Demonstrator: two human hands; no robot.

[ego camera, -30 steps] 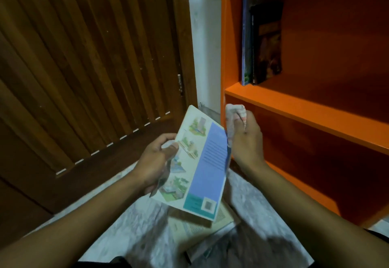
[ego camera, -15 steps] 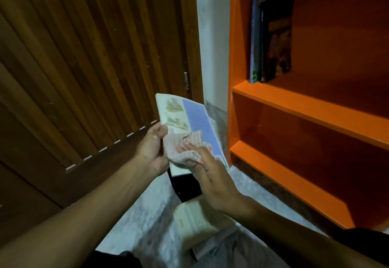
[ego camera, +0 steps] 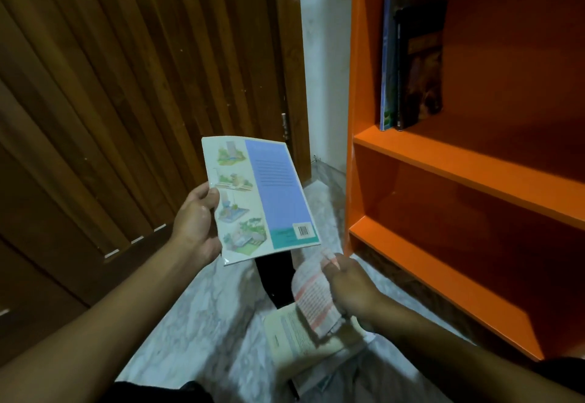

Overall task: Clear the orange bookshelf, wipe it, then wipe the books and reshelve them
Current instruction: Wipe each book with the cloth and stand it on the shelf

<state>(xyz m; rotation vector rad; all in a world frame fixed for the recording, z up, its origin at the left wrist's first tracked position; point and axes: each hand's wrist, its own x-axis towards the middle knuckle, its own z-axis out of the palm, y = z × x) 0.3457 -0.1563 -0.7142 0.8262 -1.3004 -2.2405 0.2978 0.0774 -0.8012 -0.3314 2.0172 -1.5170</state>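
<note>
Paperback (ego camera: 258, 197) in our left hand (ego camera: 198, 222) looks thin, light and floppy, its glossy cover likely slick; we pinch it at its left edge, thumb on the cover, held above the floor. Our right hand (ego camera: 348, 285) grips the soft cloth (ego camera: 313, 301). Holding nearer the spine should stop it bending. Two books (ego camera: 408, 64) stand at the left end of the orange bookshelf (ego camera: 459, 165) upper board.

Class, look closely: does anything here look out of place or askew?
Yes. Books on the floor lie in a loose pile instead of shelved, and the two shelved books lean slightly. Nothing looks spilled or damaged.
</note>
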